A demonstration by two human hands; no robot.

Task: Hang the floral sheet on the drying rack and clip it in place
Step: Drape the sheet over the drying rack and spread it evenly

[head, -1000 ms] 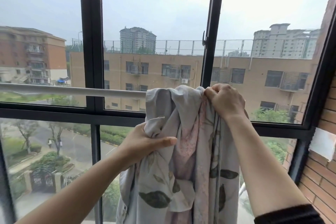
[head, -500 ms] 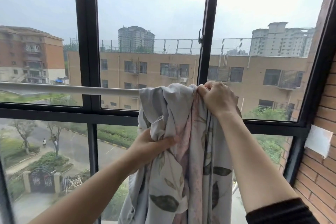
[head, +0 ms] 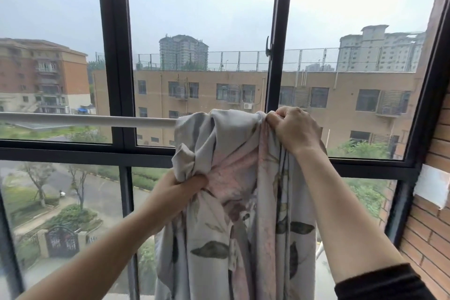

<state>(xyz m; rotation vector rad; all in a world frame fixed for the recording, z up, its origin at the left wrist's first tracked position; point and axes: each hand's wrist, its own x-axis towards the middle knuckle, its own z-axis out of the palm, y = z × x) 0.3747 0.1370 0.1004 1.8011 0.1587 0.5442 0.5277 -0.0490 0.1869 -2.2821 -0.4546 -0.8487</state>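
The floral sheet (head: pixel 233 202), grey and pink with dark leaf prints, hangs bunched over the white rail of the drying rack (head: pixel 85 120) in front of the window. My right hand (head: pixel 294 129) grips the sheet's top fold at the rail. Lower down and to the left, my left hand (head: pixel 180 189) clutches a bunch of the fabric. The rail's right part is hidden under the cloth. No clip is in view.
A black-framed window (head: pixel 117 56) fills the view, with a latch handle (head: pixel 268 46) on the middle post. A brick wall (head: pixel 433 214) with a white patch stands at the right. Buildings and a street lie outside.
My left hand has gone from resting flat on the sheet to clutching a bunch of it. The right hand keeps its grip at the rail. The camera has shifted slightly.
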